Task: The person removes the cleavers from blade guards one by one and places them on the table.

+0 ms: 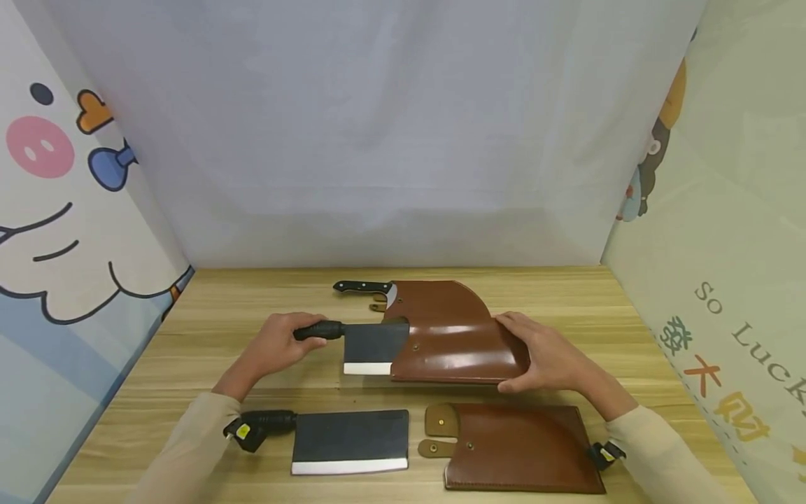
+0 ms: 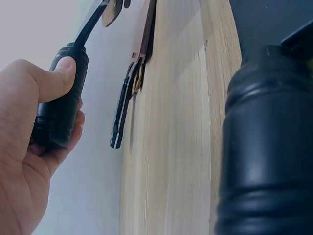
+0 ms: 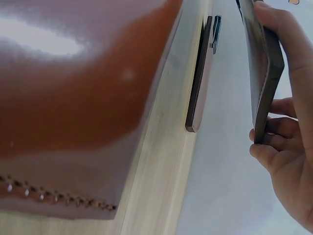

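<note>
My left hand [image 1: 277,346] grips the black ridged handle [image 1: 321,330] of a cleaver, thumb along its side in the left wrist view. Part of the cleaver's dark blade [image 1: 376,344], with a bright edge facing down, shows; the rest is hidden inside a brown leather sheath [image 1: 462,350]. At that sheath's right end, my right hand [image 1: 550,355] holds it, thumb at the lower corner and fingers at the upper one. The right wrist view shows the fingers on the sheath's end [image 3: 266,83], raised above the table.
Behind lies another knife with a riveted black handle [image 1: 362,286], its blade in a brown sheath [image 1: 434,297]. In front lie a second cleaver [image 1: 350,441], unsheathed, and a flat sheath with snap straps [image 1: 522,448]. A pale curtain [image 1: 390,140] backs the wooden table [image 1: 208,308].
</note>
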The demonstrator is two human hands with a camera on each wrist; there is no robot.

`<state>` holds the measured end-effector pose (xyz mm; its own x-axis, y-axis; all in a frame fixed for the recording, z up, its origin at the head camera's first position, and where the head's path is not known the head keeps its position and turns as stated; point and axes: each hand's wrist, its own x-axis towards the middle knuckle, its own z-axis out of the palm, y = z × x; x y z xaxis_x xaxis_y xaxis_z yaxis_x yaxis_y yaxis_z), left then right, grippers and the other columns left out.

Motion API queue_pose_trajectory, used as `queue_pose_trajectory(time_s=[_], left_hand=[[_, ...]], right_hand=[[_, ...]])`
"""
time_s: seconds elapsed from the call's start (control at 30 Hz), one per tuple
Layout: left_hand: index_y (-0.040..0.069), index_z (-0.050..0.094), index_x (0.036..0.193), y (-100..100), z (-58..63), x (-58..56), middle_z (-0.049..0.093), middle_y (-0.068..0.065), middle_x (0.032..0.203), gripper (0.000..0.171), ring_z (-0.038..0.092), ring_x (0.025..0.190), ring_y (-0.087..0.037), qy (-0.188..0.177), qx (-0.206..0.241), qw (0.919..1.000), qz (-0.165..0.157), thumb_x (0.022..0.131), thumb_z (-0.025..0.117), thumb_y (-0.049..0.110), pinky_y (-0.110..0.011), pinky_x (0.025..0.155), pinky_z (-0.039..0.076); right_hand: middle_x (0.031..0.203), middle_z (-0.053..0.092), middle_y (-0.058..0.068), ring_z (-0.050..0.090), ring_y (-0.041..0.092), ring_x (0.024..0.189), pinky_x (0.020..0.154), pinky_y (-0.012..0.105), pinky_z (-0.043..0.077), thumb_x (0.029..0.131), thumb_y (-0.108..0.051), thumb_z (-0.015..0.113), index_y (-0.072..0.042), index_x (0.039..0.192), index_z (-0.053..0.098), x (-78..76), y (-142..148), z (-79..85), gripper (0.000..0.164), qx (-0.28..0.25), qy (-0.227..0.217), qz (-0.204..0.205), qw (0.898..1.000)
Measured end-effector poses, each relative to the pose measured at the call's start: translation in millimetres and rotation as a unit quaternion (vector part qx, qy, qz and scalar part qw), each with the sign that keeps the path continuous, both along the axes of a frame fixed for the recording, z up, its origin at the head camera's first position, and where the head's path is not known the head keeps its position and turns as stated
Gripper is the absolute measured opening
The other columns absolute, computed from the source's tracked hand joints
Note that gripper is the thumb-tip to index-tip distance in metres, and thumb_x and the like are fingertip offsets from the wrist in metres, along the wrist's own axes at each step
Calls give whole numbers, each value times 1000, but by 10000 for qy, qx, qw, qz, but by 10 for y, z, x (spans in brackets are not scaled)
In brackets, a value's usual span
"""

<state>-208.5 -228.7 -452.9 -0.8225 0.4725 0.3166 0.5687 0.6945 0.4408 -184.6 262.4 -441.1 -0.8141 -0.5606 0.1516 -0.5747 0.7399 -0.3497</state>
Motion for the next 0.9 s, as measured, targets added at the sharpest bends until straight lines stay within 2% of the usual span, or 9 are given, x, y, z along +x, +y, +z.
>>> queue_pose_trajectory(time_s=[0.4, 0.63, 0.9], left_hand=[[2, 73, 123, -112, 36, 13, 75, -16, 114, 37, 72, 91, -26, 2, 87, 9999, 55, 89, 81, 13, -44, 75, 54], [-1, 71, 126, -186, 39, 43, 74, -18, 116, 40, 72, 94, -29, -66, 51, 9999, 110, 90, 79, 15, -44, 75, 55], [-2, 70, 127, -265, 42, 78, 73, -18, 117, 41, 71, 88, -22, -67, 8, 9999, 154, 91, 79, 16, -39, 71, 53]], right_hand=[[153, 43, 30, 44, 51, 138, 102, 64, 45, 65, -55, 92, 2, 153, 41, 15, 92, 30, 117, 88, -11, -126, 9999], [153, 43, 30, 43, 51, 139, 103, 64, 44, 65, -55, 92, 2, 153, 41, 11, 132, 57, 117, 164, -16, -105, 9998], [152, 43, 31, 44, 52, 138, 102, 65, 44, 64, -55, 93, 3, 152, 42, 4, 179, 68, 117, 150, 39, -66, 9999]])
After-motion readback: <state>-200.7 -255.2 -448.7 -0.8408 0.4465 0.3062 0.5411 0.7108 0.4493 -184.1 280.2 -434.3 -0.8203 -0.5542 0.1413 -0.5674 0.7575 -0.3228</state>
